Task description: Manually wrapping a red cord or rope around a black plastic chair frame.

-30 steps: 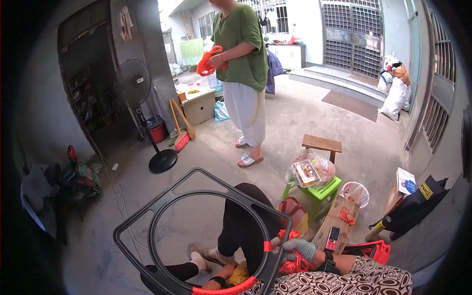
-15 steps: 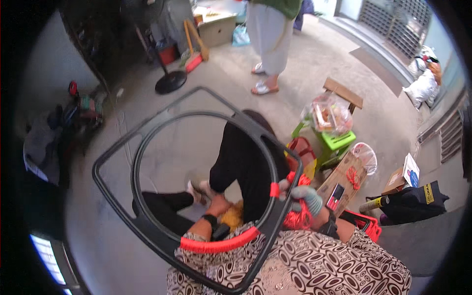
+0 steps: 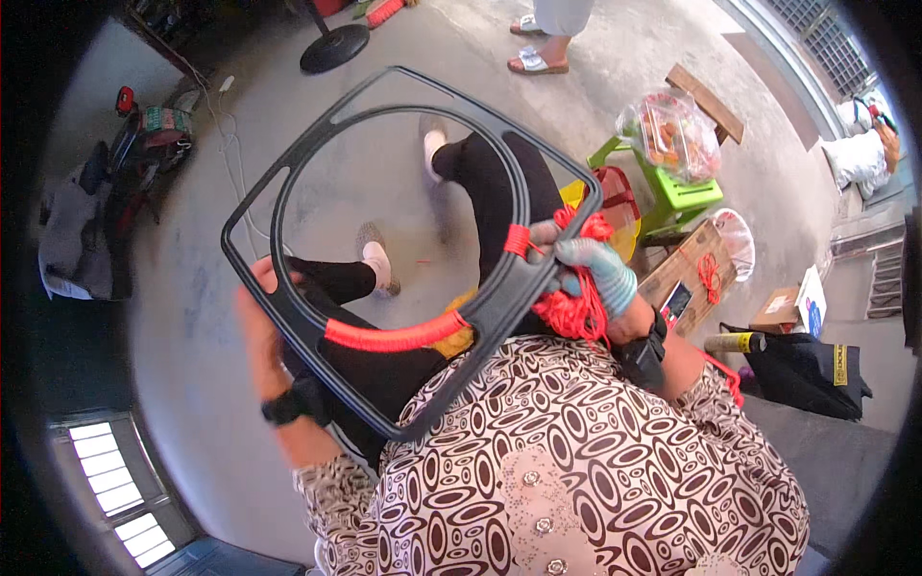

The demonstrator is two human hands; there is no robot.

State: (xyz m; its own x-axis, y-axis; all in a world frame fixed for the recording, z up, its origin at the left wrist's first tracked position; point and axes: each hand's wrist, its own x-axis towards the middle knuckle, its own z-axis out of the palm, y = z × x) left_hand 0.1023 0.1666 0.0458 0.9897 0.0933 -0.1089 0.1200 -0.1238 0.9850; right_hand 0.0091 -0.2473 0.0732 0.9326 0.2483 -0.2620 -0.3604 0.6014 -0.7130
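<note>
A black plastic frame (image 3: pixel 523 280), squarish with a round ring inside, lies tilted above my lap. Red cord wrapping (image 3: pixel 394 336) is wound tightly along the ring's near side, and a shorter red band (image 3: pixel 517 240) sits on its right side. My right hand (image 3: pixel 607 274), in a grey-teal glove, grips the frame's right bar along with a loose bundle of red cord (image 3: pixel 576 317). At the frame's left edge my left hand (image 3: pixel 259 307), bare and partly blurred, has its fingers closed around the rim. Something yellow-brown (image 3: pixel 456 341) shows behind the ring on my lap.
On my right, a wooden bench (image 3: pixel 687 264) carries a phone (image 3: pixel 675 302) and loose red cord. Beyond it, a green stool (image 3: pixel 663 197) holds clear food containers (image 3: pixel 677 139). A black bag (image 3: pixel 807 370) lies farther right. A person's feet (image 3: pixel 538 60) stand ahead; a scooter (image 3: pixel 106 211) is at left.
My left hand has come from beneath the ring, over my lap, out to the frame's left edge. My right hand keeps its hold. The view has tilted down, and my feet have spread apart.
</note>
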